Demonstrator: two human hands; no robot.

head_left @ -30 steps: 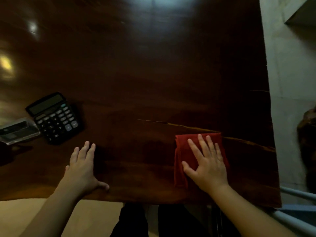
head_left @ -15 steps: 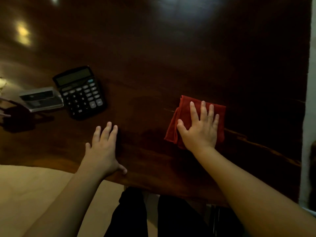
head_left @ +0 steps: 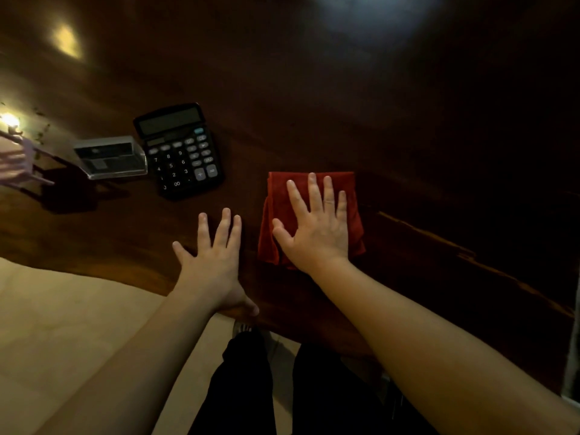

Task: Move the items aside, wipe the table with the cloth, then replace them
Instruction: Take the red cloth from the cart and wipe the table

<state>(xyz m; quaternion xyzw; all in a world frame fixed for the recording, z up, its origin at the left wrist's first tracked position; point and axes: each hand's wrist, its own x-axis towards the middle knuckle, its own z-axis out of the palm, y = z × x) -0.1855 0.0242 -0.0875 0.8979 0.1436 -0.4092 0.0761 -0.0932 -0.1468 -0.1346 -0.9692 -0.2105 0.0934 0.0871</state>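
A folded red cloth (head_left: 351, 189) lies on the dark wooden table (head_left: 345, 105), a little right of centre. My right hand (head_left: 317, 227) presses flat on the cloth with fingers spread. My left hand (head_left: 213, 259) rests flat on the bare wood just left of the cloth, near the table's front edge. A black calculator (head_left: 180, 150) lies behind my left hand. A clear plastic box (head_left: 111, 157) touches the calculator's left side.
At the far left edge stands a pale, blurred object (head_left: 14, 164) with a dark shadow beside it and a small bright light behind. The table's front edge runs diagonally, with beige floor (head_left: 62, 324) below left. My dark-trousered legs show under the edge.
My right hand has slid the cloth to the left across the table, towards my left hand and the calculator. My left hand has stayed planted. The view has swung left.
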